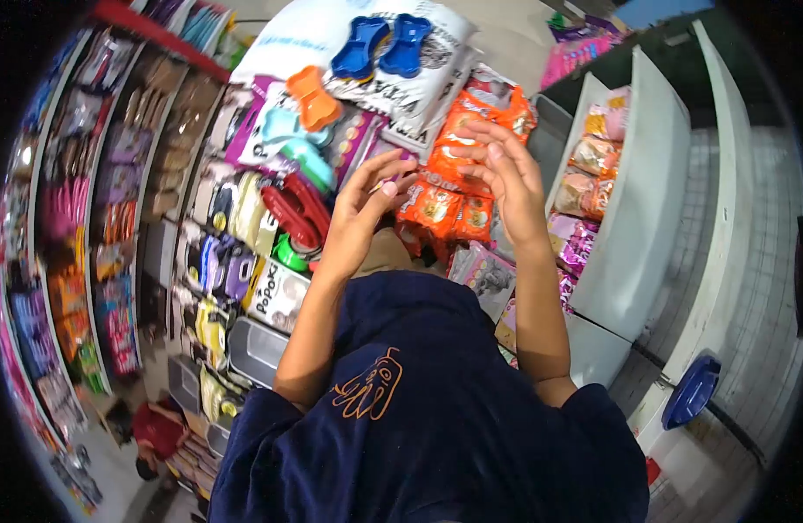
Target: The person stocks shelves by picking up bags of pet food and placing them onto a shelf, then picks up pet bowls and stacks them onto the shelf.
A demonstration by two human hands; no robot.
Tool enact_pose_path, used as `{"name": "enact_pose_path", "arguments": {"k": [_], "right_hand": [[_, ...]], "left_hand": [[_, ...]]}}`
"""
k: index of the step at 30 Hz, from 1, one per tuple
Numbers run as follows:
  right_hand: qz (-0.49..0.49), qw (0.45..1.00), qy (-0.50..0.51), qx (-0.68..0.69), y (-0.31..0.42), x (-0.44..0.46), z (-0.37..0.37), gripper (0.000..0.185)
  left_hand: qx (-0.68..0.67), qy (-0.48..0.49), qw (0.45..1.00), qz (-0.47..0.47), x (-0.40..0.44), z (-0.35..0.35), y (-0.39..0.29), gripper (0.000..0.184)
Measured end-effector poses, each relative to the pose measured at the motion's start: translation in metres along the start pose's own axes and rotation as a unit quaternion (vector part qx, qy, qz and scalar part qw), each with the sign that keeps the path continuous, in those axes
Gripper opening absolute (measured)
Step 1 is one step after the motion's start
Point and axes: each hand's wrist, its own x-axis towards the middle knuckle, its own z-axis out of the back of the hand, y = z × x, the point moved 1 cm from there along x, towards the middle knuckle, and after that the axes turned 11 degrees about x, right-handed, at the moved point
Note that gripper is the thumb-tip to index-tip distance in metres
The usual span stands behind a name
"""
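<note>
My left hand (372,193) is raised with its fingers apart and slightly curled, beside a purple package and above the red dishes (295,209). Nothing shows in it. Across from it, my right hand (506,179) is spread in front of the orange packets (445,196), also holding nothing visible. Beyond my hands, two blue bone-shaped bowls (361,48) lie on a large white bag (419,96). An orange bone-shaped bowl (313,98) and teal bowls (307,164) sit to the left.
Shelves of colourful packages (79,218) line the left side. A white shelf unit (632,218) with orange and pink packets stands at right. Grey bins (255,350) are at lower left. A blue tray (691,390) is at lower right. Another person in red (160,429) is at bottom left.
</note>
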Motion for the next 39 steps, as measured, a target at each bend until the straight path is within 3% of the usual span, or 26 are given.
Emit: {"name": "enact_pose_path", "arguments": {"k": [12,18,31,35,39], "right_hand": [[-0.102,0.989,0.098,0.034,-0.068,-0.019,-0.104,0.033],[-0.135,0.969,0.206,0.015,-0.103,-0.014,-0.180,0.034],[-0.241,0.911,0.334,-0.022,-0.158,-0.030,-0.239,0.032],[-0.281,0.897,0.337,-0.056,-0.187,-0.015,-0.223,0.031],[-0.324,0.898,0.273,-0.122,-0.269,0.001,-0.192,0.029]], "left_hand": [[0.041,-0.194,0.980,-0.015,-0.106,0.124,-0.007,0.043],[0.038,-0.318,0.947,-0.023,-0.174,0.181,-0.001,0.042],[-0.027,-0.476,0.879,-0.005,-0.260,0.178,0.047,0.040],[-0.043,-0.488,0.871,0.036,-0.257,0.169,0.071,0.040],[-0.038,-0.479,0.873,0.082,-0.254,0.154,0.096,0.040]]}}
